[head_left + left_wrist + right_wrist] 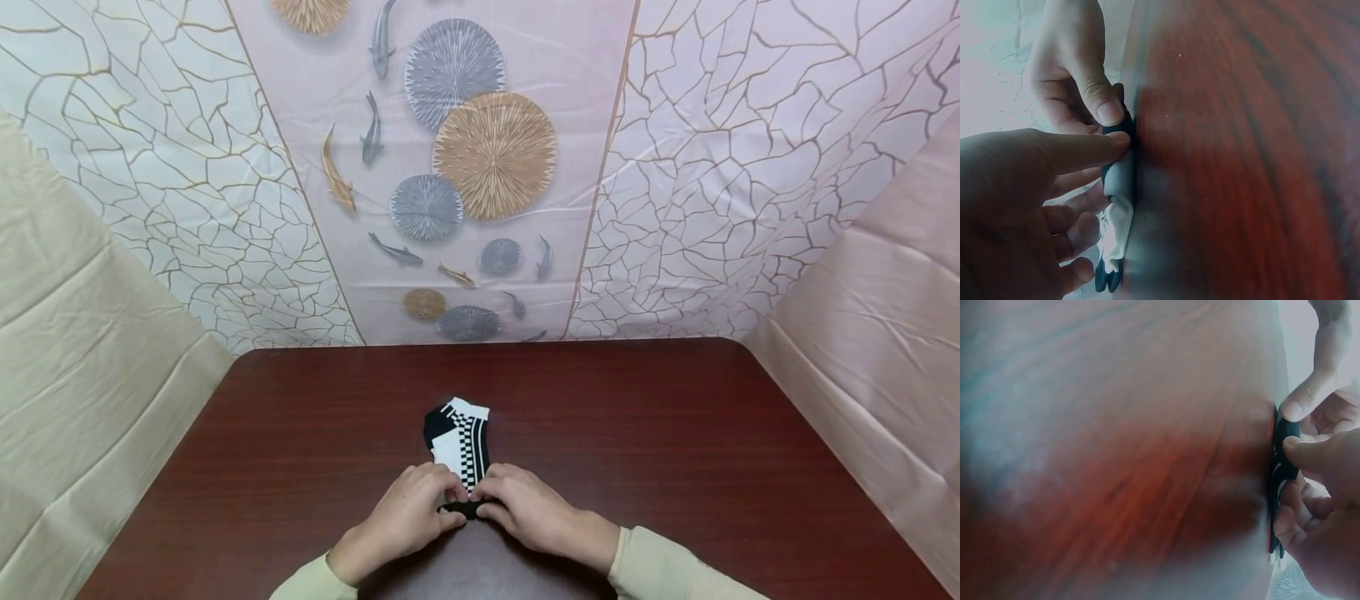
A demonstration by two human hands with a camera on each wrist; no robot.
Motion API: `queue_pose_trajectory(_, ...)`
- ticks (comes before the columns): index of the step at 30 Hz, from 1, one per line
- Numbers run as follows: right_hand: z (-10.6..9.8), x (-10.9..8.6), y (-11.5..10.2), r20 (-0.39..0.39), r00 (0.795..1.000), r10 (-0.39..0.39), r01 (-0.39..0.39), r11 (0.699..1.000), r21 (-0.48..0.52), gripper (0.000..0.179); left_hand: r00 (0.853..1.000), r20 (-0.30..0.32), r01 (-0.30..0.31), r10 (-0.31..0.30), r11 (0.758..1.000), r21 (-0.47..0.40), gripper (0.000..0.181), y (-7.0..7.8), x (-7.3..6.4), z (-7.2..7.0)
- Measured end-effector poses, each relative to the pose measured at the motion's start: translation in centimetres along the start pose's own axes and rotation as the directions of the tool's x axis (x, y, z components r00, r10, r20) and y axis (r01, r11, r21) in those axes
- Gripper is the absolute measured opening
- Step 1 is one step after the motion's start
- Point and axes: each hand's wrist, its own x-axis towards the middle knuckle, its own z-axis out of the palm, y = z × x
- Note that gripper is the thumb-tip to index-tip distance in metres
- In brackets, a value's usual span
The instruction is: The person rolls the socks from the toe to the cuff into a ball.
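A black-and-white ankle sock [467, 446] with a checkered strip and stripes lies on the table, its white cuff at the far end and black toe near me. Two dark ends at its far side in the left wrist view suggest a second sock layered with it. My left hand [412, 508] pinches the black toe end from the left between thumb and fingers. From the right, my right hand [528, 510] pinches the same end, the thumbs close together. In the right wrist view the toe end [1287, 428] looks thick and rolled under both thumbs.
The dark red wooden table [675, 442] extends to both sides and behind the sock. A patterned cloth [480, 275] with fish and round leaf shapes hangs at its back edge. Beige cloth [877, 333] hangs at the sides.
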Motion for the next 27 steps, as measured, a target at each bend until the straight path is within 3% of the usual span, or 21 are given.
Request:
queue_pose_trajectory(11, -0.24, 0.38, 0.01, 0.065, 0.994, 0.091, -0.096, 0.992, 0.086, 0.005, 0.999, 0.038, 0.015, -0.014, 0.999, -0.03, 0.016, -0.18, -0.11, -0.1)
queue_pose_trajectory(19, 0.14, 0.11, 0.07, -0.023, 0.999, 0.038, -0.038, 0.999, 0.006, 0.02, 0.996, 0.08, 0.053, -0.047, 0.996, -0.075, 0.009, -0.43, 0.07, -0.18)
queue_pose_trajectory(27, 0.48, 0.16, 0.25, -0.028, 1.0, 0.012, -0.01, 0.999, 0.048, 0.023, 0.995, 0.078, 0.067, -0.059, 0.993, -0.099, 0.007, -0.47, -0.04, -0.05)
